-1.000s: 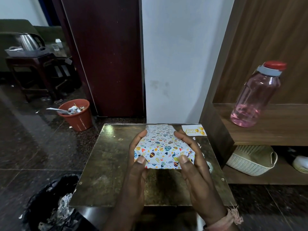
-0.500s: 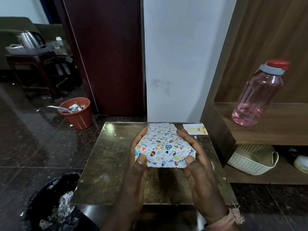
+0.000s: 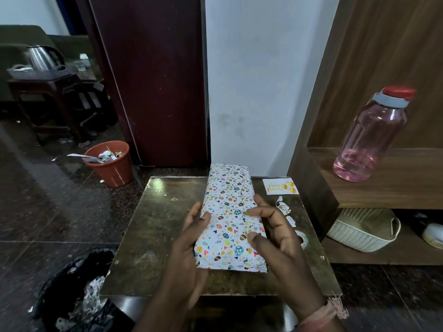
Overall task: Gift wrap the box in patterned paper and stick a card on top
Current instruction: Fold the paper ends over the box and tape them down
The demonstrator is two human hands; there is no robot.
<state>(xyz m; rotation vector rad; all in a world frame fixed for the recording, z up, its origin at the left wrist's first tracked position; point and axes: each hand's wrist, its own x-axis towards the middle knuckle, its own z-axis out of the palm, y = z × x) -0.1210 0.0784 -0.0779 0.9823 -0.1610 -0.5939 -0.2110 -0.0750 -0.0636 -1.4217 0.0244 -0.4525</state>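
"Happy Birthday" in gold script, with gold balloons, reads on the small white card lying flat at the far right corner of the dark, glossy square tabletop. The long rectangular box wrapped in white paper printed with coloured eggs and hearts runs from the far edge toward the near one, its near end lifted. The left hand grips its left side, thumb on top; the right hand pinches the right side. Torn paper scraps sit along the right edge; the left half lies bare.
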